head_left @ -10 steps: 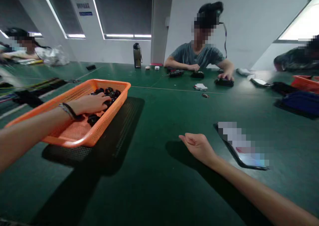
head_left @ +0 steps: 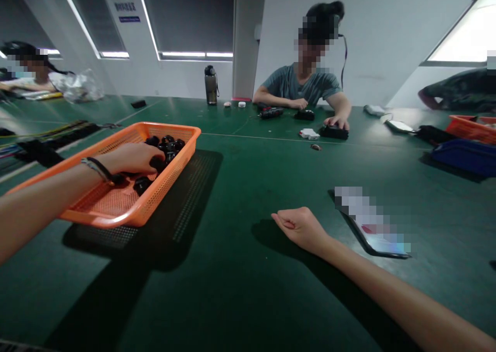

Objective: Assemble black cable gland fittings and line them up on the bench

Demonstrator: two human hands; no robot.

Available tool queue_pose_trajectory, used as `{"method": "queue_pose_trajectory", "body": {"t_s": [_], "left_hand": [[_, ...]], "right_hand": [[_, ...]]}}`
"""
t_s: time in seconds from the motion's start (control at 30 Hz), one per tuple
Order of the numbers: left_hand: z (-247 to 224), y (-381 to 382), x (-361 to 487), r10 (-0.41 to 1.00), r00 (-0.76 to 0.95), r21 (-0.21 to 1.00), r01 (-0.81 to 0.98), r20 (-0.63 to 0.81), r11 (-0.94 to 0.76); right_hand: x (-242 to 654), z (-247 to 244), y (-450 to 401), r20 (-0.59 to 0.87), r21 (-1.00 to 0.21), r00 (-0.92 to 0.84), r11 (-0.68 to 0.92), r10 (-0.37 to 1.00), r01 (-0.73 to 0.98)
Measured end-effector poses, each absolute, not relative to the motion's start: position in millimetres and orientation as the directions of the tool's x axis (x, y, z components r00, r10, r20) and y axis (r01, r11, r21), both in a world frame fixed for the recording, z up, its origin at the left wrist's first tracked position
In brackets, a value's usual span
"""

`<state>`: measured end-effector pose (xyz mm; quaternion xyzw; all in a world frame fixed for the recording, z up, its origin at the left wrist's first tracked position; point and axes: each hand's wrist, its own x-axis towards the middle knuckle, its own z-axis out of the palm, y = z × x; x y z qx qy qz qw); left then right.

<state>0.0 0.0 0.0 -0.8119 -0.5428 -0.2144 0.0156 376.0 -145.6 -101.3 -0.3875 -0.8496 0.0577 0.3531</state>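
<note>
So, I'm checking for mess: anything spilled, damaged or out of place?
Nothing clearly stands out. The black parts lie inside the orange basket, none visibly spilled. The phone lies slantwise near the right hand; its obscured screen can't be judged.

White wall (head_left: 372, 26) behind green table (head_left: 232, 197)

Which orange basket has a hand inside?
The near orange basket on the left: the left hand is inside it. No hand shows in the far-right orange basket.

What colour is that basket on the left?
The basket is orange all over; the head view shows it best.
</note>
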Motion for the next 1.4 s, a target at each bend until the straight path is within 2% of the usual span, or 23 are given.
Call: {"method": "queue_pose_trajectory", "body": {"t_s": [0.07,0.13,0.2,0.3,0.37,0.43,0.5,0.53,0.6,0.67,0.77,0.93,1.13,1.2,1.4], "left_hand": [[9.7,-5.8,0.0,0.894,0.361,0.141,0.903,0.265,-0.407],[23.5,-16.8,6.7,0.899,0.363,0.062,0.919,0.245,-0.388],[37.3,-35.8,22.1,0.882,0.322,-0.078,0.946,0.343,-0.315],[45.3,-77.4,58.8,0.774,0.38,-0.101,0.917,0.506,-0.385],[36.0,-106.5,86.4,0.692,0.431,-0.01,0.852,0.58,-0.523],[15.4,-128.6,111.8,0.663,0.465,0.194,0.715,0.587,-0.672],[-11.3,-139.5,132.9,0.772,0.451,0.487,0.6,0.448,-0.634],[-24.8,-140.6,141.4,0.816,0.431,0.586,0.569,0.384,-0.576],[-48.1,-136.5,154.4,0.859,0.405,0.7,0.512,0.314,-0.497],[-63.8,-127.6,162.6,0.86,0.414,0.734,0.476,0.299,-0.485],[-74.2,-113.7,168.7,0.824,0.429,0.69,0.467,0.369,-0.553],[-79.1,-96.2,167.8,0.709,0.56,0.504,0.504,0.428,-0.702],[-82.5,-84.9,158.6,0.593,0.655,0.304,0.511,0.468,-0.804],[-82.5,-85.5,157.2,0.602,0.651,0.31,0.518,0.462,-0.798],[-83.6,-88.5,157.2,0.652,0.609,0.422,0.497,0.452,-0.758]], "right_hand": [[376.2,-102.0,-145.1,0.544,-0.375,-0.454,0.688,0.706,0.621],[376.7,-103.2,-144.2,0.517,-0.399,-0.452,0.672,0.727,0.624],[376.8,-103.4,-143.1,0.494,-0.427,-0.44,0.65,0.75,0.629],[372.6,-98.0,-141.4,0.449,-0.521,-0.377,0.58,0.81,0.626],[364.5,-91.0,-140.6,0.365,-0.683,-0.317,0.483,0.875,0.547],[352.3,-84.3,-140.2,0.354,-0.827,-0.319,0.454,0.879,0.333],[338.7,-81.1,-140.4,0.413,-0.864,-0.311,0.476,0.856,0.165],[332.8,-81.4,-140.9,0.43,-0.867,-0.295,0.481,0.853,0.13],[324.8,-85.0,-142.1,0.427,-0.866,-0.29,0.48,0.856,0.141],[322.9,-90.4,-142.9,0.41,-0.868,-0.251,0.46,0.877,0.19],[328.3,-96.1,-141.7,0.394,-0.879,-0.109,0.409,0.913,0.246],[341.6,-97.7,-134.1,0.386,-0.879,0.098,0.333,0.917,0.342],[358.1,-98.7,-126.2,0.399,-0.784,0.134,0.262,0.907,0.562],[360.5,-97.6,-126.2,0.399,-0.758,0.114,0.257,0.91,0.6],[359.5,-94.6,-129.3,0.379,-0.726,0.029,0.278,0.925,0.629]]}}
